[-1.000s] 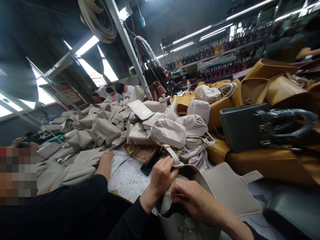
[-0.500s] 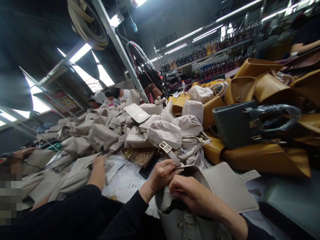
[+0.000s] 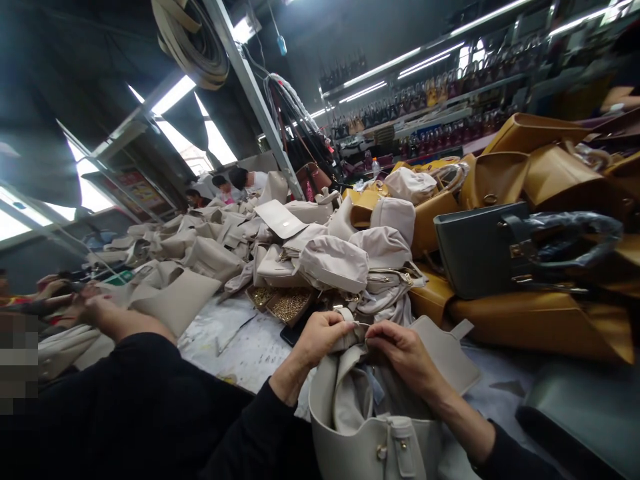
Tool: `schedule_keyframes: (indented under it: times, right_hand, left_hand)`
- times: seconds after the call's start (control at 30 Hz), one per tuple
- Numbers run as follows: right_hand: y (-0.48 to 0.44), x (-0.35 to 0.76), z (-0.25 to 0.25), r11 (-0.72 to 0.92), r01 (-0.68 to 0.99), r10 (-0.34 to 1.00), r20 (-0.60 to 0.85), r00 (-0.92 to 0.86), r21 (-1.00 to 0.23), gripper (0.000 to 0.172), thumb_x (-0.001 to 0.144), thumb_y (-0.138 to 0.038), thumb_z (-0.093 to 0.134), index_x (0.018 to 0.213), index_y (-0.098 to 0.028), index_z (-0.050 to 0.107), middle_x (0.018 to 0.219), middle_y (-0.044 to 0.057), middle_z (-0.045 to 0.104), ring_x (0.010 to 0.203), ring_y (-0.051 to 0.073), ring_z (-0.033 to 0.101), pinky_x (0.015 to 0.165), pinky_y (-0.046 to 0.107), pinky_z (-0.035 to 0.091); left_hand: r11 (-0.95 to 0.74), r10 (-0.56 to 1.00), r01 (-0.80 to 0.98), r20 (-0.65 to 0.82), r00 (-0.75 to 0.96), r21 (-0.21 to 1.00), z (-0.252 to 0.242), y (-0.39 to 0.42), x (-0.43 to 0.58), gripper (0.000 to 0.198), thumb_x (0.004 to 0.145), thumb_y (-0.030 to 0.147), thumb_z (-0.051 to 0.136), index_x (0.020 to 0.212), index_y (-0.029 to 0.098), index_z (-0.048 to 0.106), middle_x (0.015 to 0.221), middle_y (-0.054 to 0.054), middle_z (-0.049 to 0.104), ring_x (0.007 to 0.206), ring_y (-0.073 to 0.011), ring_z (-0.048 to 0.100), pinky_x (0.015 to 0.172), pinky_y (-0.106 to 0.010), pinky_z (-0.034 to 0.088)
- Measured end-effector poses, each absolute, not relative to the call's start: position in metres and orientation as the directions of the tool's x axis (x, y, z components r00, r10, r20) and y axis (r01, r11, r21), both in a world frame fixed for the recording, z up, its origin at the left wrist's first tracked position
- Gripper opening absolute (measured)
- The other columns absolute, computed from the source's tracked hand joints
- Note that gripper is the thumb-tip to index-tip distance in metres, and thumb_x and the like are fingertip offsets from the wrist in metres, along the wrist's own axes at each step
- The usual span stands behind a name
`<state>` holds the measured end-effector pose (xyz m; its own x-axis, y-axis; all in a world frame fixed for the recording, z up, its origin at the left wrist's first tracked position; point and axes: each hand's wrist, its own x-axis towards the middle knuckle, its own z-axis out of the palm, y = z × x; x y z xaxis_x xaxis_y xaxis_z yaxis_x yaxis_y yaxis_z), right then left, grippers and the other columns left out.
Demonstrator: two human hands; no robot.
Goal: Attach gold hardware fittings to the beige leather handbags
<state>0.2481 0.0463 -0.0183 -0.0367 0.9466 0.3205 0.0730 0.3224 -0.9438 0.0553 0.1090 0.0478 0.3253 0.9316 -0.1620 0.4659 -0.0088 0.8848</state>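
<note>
Bag [image 3: 363, 448], open, lining [image 3: 353, 403] bunched inside, left hand [image 3: 320, 338] and right hand [image 3: 406, 353] pinched on pale strip [image 3: 359, 325] above

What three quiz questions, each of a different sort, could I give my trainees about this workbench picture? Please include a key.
1. True or false: the left hand and the right hand are close together at the open pale bag.

2. Which part of the dark bag is wrapped in clear plastic?
A) the base
B) the handles
C) the front panel

3. What colour are the small heaped pieces on the table beyond the left hand?

Key: 1. True. 2. B. 3. Gold-coloured.
</note>
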Motion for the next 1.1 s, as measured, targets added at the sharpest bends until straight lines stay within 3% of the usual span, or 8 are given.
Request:
schedule_keyframes:
  times: [0.23, 0.43, 0.73, 1.1]
  right_hand:
    - [0.057, 0.24, -0.014, 0.519, 0.327, 0.837, 0.547, -0.007, -0.79, 0.011, 0.091, -0.029, 0.073, 0.083, -0.03, 0.081, 0.087, 0.004, 0.063, 0.092, 0.024, 0.055, 0.081, 0.038, 0.048]
    - [0.058, 0.23, -0.023, 0.56, 0.304, 0.799, 0.599, 0.047, -0.771, 0.011, 0.091, -0.033, 0.074, 0.083, -0.03, 0.081, 0.089, 0.003, 0.055, 0.09, 0.022, 0.052, 0.078, 0.037, 0.046]
    - [0.041, 0.222, -0.041, 0.477, 0.18, 0.835, 0.507, 0.212, -0.86, 0.012, 0.091, -0.039, 0.076, 0.089, -0.03, 0.082, 0.099, 0.004, 0.05, 0.098, 0.023, 0.051, 0.086, 0.037, 0.043]
    - [0.037, 0.221, -0.035, 0.456, 0.12, 0.85, 0.472, 0.234, -0.882, 0.01, 0.09, -0.038, 0.077, 0.087, -0.03, 0.082, 0.093, 0.003, 0.051, 0.091, 0.021, 0.051, 0.079, 0.034, 0.044]
  left_hand:
    - [0.011, 0.952, 0.45, -0.146, 0.268, 0.893, 0.05, 0.103, 0.05, 0.044, 0.07, 0.053, 0.079, 0.061, 0.012, 0.065, 0.058, 0.002, 0.048, 0.058, -0.0094, 0.039, 0.051, -0.022, 0.026]
    - [0.047, 0.957, 0.381, -0.151, 0.249, 0.924, 0.055, 0.097, 0.054, 0.043, 0.065, 0.052, 0.081, 0.059, 0.012, 0.066, 0.057, 0.001, 0.053, 0.055, -0.0095, 0.041, 0.049, -0.022, 0.027]
    - [0.095, 0.959, 0.275, -0.163, 0.234, 0.957, 0.049, 0.093, 0.059, 0.048, 0.062, 0.057, 0.08, 0.058, 0.011, 0.068, 0.056, 0.001, 0.053, 0.054, -0.0091, 0.04, 0.05, -0.022, 0.027]
    - [0.068, 0.959, 0.249, -0.132, 0.252, 0.966, 0.049, 0.09, 0.057, 0.047, 0.064, 0.055, 0.082, 0.056, 0.011, 0.066, 0.056, 0.001, 0.051, 0.056, -0.0092, 0.039, 0.05, -0.022, 0.027]
